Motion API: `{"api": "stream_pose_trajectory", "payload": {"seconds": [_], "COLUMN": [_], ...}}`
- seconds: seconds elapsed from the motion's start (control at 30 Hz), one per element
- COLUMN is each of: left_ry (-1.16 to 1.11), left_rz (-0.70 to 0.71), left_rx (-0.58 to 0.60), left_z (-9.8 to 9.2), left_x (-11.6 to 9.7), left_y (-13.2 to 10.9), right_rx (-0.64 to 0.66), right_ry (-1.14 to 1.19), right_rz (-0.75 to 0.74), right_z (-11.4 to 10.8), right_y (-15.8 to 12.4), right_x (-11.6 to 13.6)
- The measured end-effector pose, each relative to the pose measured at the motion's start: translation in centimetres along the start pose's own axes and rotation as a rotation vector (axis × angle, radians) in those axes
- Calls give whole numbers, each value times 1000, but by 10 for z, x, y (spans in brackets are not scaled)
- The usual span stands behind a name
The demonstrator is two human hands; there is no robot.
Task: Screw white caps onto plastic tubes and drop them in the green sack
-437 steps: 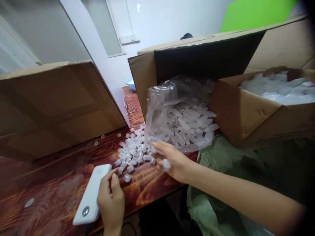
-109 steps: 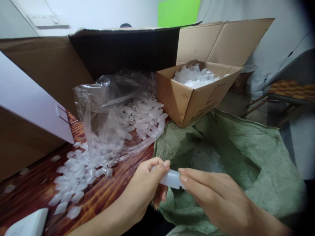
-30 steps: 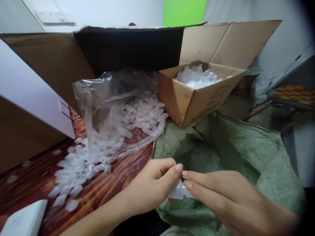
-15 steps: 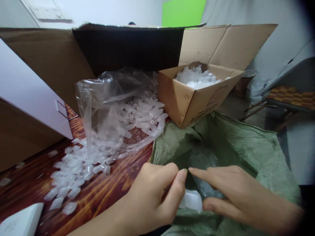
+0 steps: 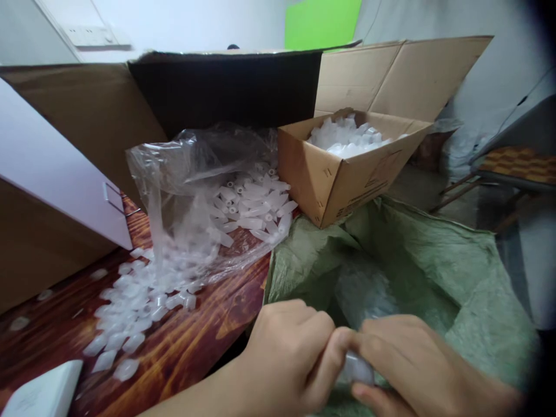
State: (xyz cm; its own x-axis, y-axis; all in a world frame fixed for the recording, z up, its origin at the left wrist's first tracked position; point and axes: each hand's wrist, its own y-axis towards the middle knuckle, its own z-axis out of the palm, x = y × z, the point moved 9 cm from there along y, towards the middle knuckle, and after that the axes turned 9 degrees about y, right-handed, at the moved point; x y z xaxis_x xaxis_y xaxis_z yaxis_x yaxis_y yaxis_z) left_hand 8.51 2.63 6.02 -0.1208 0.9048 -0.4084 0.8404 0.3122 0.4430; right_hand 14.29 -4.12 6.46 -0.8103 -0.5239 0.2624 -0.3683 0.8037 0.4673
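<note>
My left hand (image 5: 293, 353) is closed, its fingers curled round a translucent white plastic piece (image 5: 358, 369) that sticks out to the right. My right hand (image 5: 421, 365) meets it there, with thumb and fingers closed on the same piece and the two hands touching. Most of the piece is hidden by the fingers. Both hands are over the near side of an open green woven sack (image 5: 473, 278), which has clear plastic inside. To the left, a heap of short translucent pieces (image 5: 125, 318) lies on the reddish wooden table (image 5: 191, 341).
A clear plastic bag (image 5: 174, 168) spills longer white tubular pieces (image 5: 252, 202) on the table. Behind the sack stands a cardboard box (image 5: 313, 174) full of white pieces. Large cardboard panels (image 5: 360, 75) form a back wall. A white object (image 5: 43, 391) sits at the near left; a chair (image 5: 516, 168) stands right.
My right hand has moved left and down, closing its fingers on the plastic piece against my left hand. The left hand has shifted slightly right and down.
</note>
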Motion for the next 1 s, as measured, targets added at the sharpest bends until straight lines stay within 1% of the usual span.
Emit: {"api": "stream_pose_trajectory", "payload": {"seconds": [0.03, 0.07, 0.1, 0.13, 0.17, 0.2, 0.23, 0.27, 0.3, 0.33, 0.37, 0.4, 0.47, 0.53, 0.63, 0.7, 0.87, 0.93, 1.0], "left_ry": [119, 253, 398, 543, 661, 761, 850, 904, 935, 953, 961, 965, 972, 975, 971, 971, 988, 994, 992], "left_rz": [41, 41, 6, -51, -131, -182, -201, -190, -172, -157, -150, -154, -177, -193, -209, -223, -280, -307, -325], "left_rx": [-57, -98, -118, -120, -48, 25, 83, 148, 194, 229, 249, 254, 242, 230, 236, 240, 234, 237, 245], "left_z": [-4, -8, -12, -15, -13, -11, -10, -6, -2, 2, 5, 7, 8, 9, 11, 12, 10, 4, -4], "left_x": [4, 14, 30, 52, 78, 103, 124, 140, 152, 161, 166, 168, 169, 168, 169, 171, 174, 172, 168], "left_y": [2, 5, 8, 11, 13, 14, 15, 15, 14, 14, 13, 12, 11, 10, 8, 7, 3, 3, 4], "right_rx": [27, 44, 56, 49, -8, -35, -68, -136, -219, -325, -442, -547, -687, -720, -657, -583, -430, -391, -348], "right_ry": [11, 18, 32, 75, 137, 265, 461, 697, 955, 1204, 1417, 1582, 1786, 1901, 2008, 1992, 1760, 1640, 1454], "right_rz": [58, 149, 277, 452, 649, 855, 1043, 1201, 1323, 1400, 1443, 1470, 1526, 1597, 1623, 1606, 1495, 1466, 1392], "right_z": [1, 1, 0, -2, -6, -4, 3, 11, 21, 31, 39, 46, 59, 74, 90, 96, 94, 91, 86], "right_y": [-9, -20, -34, -51, -72, -95, -117, -135, -147, -152, -152, -150, -145, -141, -136, -135, -129, -125, -117], "right_x": [-13, -30, -51, -75, -99, -118, -130, -134, -131, -123, -114, -105, -88, -73, -57, -53, -56, -60, -66]}}
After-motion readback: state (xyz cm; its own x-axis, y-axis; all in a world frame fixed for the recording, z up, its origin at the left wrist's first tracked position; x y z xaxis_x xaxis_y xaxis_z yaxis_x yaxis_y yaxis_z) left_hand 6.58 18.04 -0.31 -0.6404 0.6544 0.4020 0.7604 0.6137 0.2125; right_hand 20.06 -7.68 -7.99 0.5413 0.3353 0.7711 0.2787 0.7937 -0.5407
